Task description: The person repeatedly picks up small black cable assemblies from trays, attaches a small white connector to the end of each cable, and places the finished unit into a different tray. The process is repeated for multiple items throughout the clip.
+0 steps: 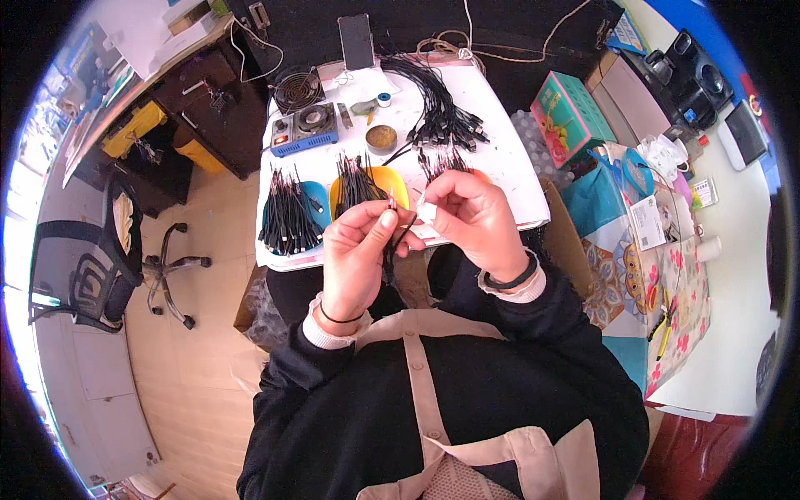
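My left hand pinches a thin black cable near its end, with the bare tip pointing up between my fingers. My right hand grips a small white piece close to that tip; the two hands almost touch above the front edge of the white table. Behind my hands sit a blue dish and a yellow dish, each filled with short black cables. A large bundle of black cables lies across the table's far half.
A blue soldering station, a small fan, a round tin and an upright phone stand at the table's back. A black office chair is to the left. A teal box and a cluttered patterned surface are on the right.
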The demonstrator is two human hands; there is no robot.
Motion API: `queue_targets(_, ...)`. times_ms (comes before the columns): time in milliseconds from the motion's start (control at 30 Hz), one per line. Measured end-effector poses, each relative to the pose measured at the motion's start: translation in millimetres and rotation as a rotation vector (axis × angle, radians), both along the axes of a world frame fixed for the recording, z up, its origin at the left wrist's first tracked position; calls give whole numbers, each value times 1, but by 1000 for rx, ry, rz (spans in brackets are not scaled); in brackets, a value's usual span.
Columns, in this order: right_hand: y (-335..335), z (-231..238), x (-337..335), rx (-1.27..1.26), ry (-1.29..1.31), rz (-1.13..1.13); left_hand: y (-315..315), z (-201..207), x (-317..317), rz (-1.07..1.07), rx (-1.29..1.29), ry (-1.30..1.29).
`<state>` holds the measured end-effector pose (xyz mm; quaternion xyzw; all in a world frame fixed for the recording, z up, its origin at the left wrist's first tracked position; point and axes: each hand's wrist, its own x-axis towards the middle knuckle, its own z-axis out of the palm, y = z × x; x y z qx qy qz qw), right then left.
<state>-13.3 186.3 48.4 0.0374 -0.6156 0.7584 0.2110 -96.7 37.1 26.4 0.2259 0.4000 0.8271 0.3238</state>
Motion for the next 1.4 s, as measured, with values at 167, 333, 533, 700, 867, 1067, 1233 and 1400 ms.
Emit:
queue_targets(167, -5, -2, -2, 70, 19, 8, 2, -2, 3, 11, -76, 140)
queue_targets(333, -3, -16, -7, -3, -20, 13, 2, -2, 1, -29, -80, 57)
queue_targets(533, -16, -32, -7, -630, -55, 131, 3, -5, 0, -146, -33, -70)
queue_targets(700, -1, -22, 1, -462, -169, 256, -2, -4, -1, -265, -77, -73)
queue_targets(867, 5, -23, 2, -609, -227, 427, -5, 0, 2, -282, -135, -20)
queue_targets(1067, 14, -26, 4, -522, -371, 492, -10, 0, 2, -354, -186, 39)
queue_targets(1233, 21, -23, 4, -441, -423, 500, -12, -6, 0, -397, -170, 15)
queue_targets(1400, 15, -26, 2, -370, -338, 403, -9, -11, 0, -320, -188, -14)
